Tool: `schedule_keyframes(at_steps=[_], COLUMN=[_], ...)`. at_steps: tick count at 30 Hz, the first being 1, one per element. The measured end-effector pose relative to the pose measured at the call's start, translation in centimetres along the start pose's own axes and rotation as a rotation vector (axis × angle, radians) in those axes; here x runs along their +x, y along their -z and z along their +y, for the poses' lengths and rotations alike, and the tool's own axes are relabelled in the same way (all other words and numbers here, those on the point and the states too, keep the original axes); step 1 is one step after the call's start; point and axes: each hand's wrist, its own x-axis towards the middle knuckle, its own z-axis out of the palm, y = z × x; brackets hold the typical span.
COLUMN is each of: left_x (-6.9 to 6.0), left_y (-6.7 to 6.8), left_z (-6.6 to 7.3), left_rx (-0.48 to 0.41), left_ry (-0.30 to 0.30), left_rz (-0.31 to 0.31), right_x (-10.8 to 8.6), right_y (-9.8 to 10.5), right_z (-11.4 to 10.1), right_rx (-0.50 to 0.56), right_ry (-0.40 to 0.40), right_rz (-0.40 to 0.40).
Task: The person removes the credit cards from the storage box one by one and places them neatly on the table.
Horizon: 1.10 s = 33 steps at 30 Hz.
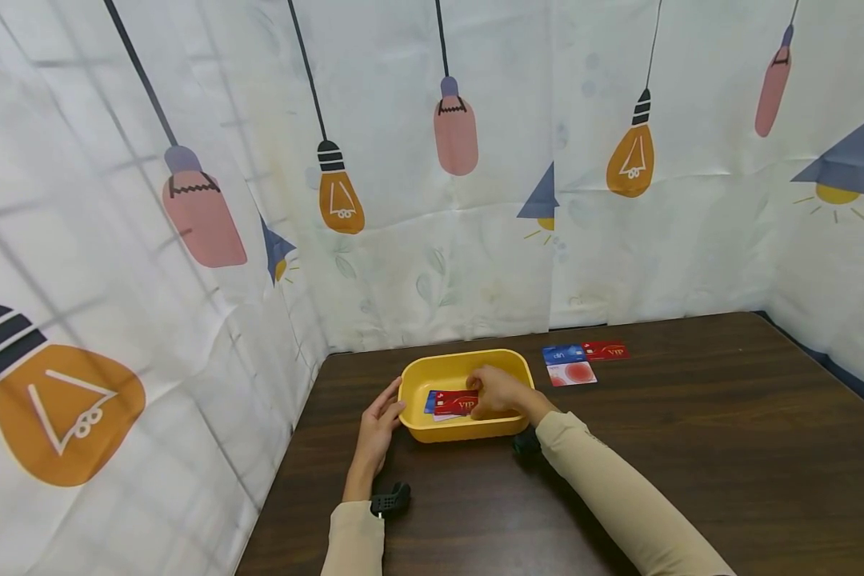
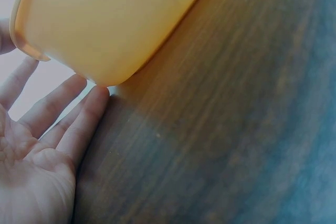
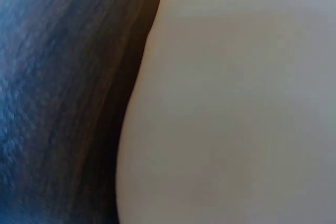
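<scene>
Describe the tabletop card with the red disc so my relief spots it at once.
On the dark brown table, find the yellow tray. To its right lie a blue card and a red VIP card, with the disc card on the near side of the blue one. Only this one of the three is pale, with a large red disc.

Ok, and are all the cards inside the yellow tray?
No, a blue card, a red card and a card with a red circle lie on the table to the right of the yellow tray.
</scene>
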Motion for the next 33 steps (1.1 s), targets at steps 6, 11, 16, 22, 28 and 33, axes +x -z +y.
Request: schedule_keyframes(at_steps=[6, 11, 16, 22, 28, 33], left_x=[-0.04, 0.01, 0.04, 0.03, 0.12, 0.03], left_y=[0.03, 0.02, 0.00, -0.03, 0.00, 0.03], left_z=[-0.05, -0.06, -0.01, 0.01, -0.06, 0.00], left_rx=[0.005, 0.003, 0.001, -0.008, -0.005, -0.002], left_ry=[0.003, 0.000, 0.005, 0.015, 0.008, 0.011], left_rz=[0.002, 0.001, 0.004, 0.005, -0.002, 0.001], right_x=[0.08, 0.14, 0.18, 0.15, 0.24, 0.22], right_y=[0.09, 0.30, 0.37, 0.39, 0.50, 0.63], right_z=[-0.20, -0.29, -0.41, -0.38, -0.34, -0.36], right_rx=[-0.013, 0.003, 0.007, 0.052, 0.048, 0.080], right_ry=[-0.001, -0.018, -0.022, 0.000, 0.009, 0.004], right_rz=[-0.003, 0.002, 0.012, 0.050, 0.061, 0.047])
